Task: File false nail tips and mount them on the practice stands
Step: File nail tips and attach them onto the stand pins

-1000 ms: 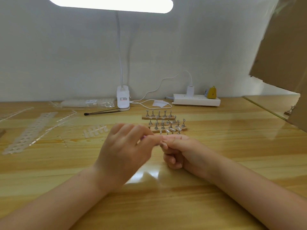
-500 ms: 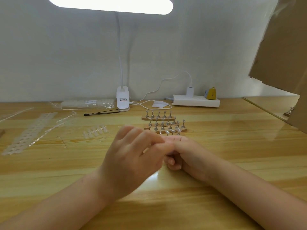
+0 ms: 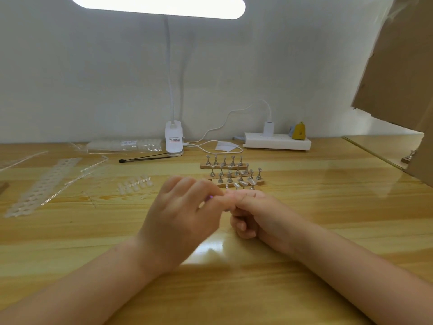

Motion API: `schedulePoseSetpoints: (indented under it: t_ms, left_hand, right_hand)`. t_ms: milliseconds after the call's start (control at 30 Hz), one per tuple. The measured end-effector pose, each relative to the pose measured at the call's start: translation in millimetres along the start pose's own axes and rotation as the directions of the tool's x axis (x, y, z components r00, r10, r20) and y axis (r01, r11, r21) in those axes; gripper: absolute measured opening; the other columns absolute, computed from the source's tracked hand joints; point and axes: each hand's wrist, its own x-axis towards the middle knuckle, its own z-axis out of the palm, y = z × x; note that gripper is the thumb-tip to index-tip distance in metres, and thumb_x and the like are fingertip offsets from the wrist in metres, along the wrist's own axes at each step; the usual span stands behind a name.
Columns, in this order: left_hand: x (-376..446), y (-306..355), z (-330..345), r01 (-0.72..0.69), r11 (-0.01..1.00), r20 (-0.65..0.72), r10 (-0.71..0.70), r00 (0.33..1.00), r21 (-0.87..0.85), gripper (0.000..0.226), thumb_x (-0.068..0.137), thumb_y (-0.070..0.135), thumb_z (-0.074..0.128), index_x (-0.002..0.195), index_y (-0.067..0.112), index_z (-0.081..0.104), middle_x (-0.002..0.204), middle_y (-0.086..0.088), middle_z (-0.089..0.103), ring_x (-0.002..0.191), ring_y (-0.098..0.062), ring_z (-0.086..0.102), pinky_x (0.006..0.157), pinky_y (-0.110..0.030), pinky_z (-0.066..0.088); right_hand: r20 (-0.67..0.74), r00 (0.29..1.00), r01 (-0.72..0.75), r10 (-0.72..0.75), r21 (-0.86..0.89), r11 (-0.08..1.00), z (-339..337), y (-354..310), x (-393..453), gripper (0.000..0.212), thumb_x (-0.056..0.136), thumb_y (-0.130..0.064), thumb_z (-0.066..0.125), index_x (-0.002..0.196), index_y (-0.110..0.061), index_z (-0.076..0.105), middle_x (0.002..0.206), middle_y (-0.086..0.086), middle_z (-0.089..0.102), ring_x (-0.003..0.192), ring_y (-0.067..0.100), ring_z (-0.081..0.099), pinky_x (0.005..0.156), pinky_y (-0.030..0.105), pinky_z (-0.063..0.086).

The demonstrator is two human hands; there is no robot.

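Both bare hands together over the glossy yellow wooden tabletop (image 3: 304, 207), just in front of the practice stands (image 3: 230, 171), small silver pegs upright on narrow wooden bars set in close rows. Left hand (image 3: 180, 219) with back to the camera, fingers curled, a sliver of a purple tool (image 3: 46, 197) showing between them; too little visible to tell what it is or how tightly held. Right hand (image 3: 255, 216) resting on the table, fingers curled inward, forefinger and thumb meeting the left fingertips; whatever lies pinched there hidden, so grip on a nail tip impossible to confirm. A few clear nail tips (image 3: 243, 182) already seated on the nearest pegs. Loose clear false nail tips (image 3: 134, 183) in a small cluster left of the stands, apart from both hands. Farther left, emptied clear plastic tip strips (image 3: 42, 184). At the back, a white clip lamp base (image 3: 173, 141), a thin black-tipped stick (image 3: 145, 158), a white power strip (image 3: 277, 141).
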Motion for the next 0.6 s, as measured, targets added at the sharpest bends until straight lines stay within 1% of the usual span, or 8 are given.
schedulePoseSetpoints:
  t_ms: [100,200,233,300,367,433,533,600]
  left_hand:
    - [0,-6,-3,0.052,0.999,-0.02,-0.052,0.998,0.013,0.018,0.084,0.011,0.067,0.097,0.021,0.06,0.08,-0.002,0.068,0.067,-0.023,0.064,0.062,-0.038,0.05]
    - [3,12,0,-0.033,0.997,-0.076,0.028,0.997,-0.069,0.027,0.081,0.01,0.07,0.101,0.023,0.057,0.086,0.002,0.067,0.073,-0.017,0.059,0.069,-0.033,0.045]
    - [3,15,1,-0.052,0.996,-0.066,0.047,0.997,-0.078,0.026,0.082,0.009,0.069,0.1,0.023,0.058,0.088,0.003,0.066,0.074,-0.016,0.057,0.07,-0.032,0.044]
    - [1,8,1,-0.024,0.998,-0.009,0.023,1.0,-0.051,0.026,0.08,0.009,0.07,0.1,0.023,0.06,0.085,0.001,0.067,0.072,-0.018,0.059,0.068,-0.034,0.046]
    - [-2,-5,0,0.03,1.0,0.036,-0.03,0.999,-0.002,0.022,0.077,0.008,0.072,0.095,0.02,0.066,0.082,-0.002,0.067,0.069,-0.022,0.062,0.064,-0.038,0.048]
    - [-3,-11,-2,0.059,0.998,0.022,-0.059,0.998,0.003,0.018,0.081,0.01,0.069,0.096,0.019,0.067,0.081,-0.001,0.068,0.068,-0.023,0.063,0.063,-0.04,0.048]
    - [1,6,1,-0.001,0.997,-0.036,-0.002,0.999,-0.078,0.032,0.081,0.01,0.069,0.108,0.023,0.057,0.084,0.001,0.067,0.072,-0.018,0.06,0.068,-0.035,0.046]
    - [2,12,2,-0.022,0.995,-0.022,0.02,1.0,-0.097,0.035,0.079,0.009,0.071,0.108,0.022,0.056,0.082,0.001,0.065,0.073,-0.017,0.057,0.069,-0.032,0.044]
  right_hand:
    - [-0.026,1.0,-0.005,0.005,0.019,1.0,0,1,1,0.031,0.099,-0.025,0.049,0.069,-0.019,0.055,0.058,-0.007,0.036,0.049,0.008,0.04,0.042,0.017,0.028]
    - [-0.004,1.0,-0.008,0.008,-0.035,0.999,0,2,0,0.026,0.098,-0.02,0.05,0.073,-0.014,0.056,0.059,-0.003,0.043,0.048,0.008,0.041,0.041,0.017,0.03]
    - [0.009,1.0,-0.006,0.007,-0.052,0.999,0,2,0,0.024,0.098,-0.02,0.05,0.076,-0.013,0.056,0.06,0.0,0.045,0.049,0.008,0.041,0.041,0.017,0.03]
    - [0.005,1.0,-0.004,0.004,-0.047,0.999,1,2,0,0.022,0.098,-0.023,0.05,0.08,-0.013,0.058,0.06,-0.003,0.043,0.048,0.007,0.041,0.041,0.017,0.03]
    - [-0.036,0.999,-0.003,0.003,-0.007,1.0,0,2,1,0.026,0.098,-0.027,0.05,0.075,-0.017,0.06,0.057,-0.006,0.038,0.048,0.007,0.041,0.041,0.017,0.029]
    - [-0.055,0.998,-0.006,0.007,0.011,1.0,-1,3,2,0.029,0.097,-0.029,0.051,0.071,-0.017,0.055,0.056,-0.007,0.037,0.048,0.008,0.041,0.041,0.018,0.029]
    - [-0.02,1.0,-0.004,0.004,-0.034,0.999,0,3,2,0.019,0.097,-0.022,0.053,0.081,-0.012,0.056,0.058,-0.006,0.045,0.048,0.006,0.042,0.041,0.017,0.029]
    - [0.025,1.0,0.007,-0.006,-0.047,0.999,0,2,1,0.018,0.094,-0.021,0.055,0.078,-0.014,0.055,0.06,-0.004,0.046,0.048,0.006,0.042,0.042,0.016,0.03]
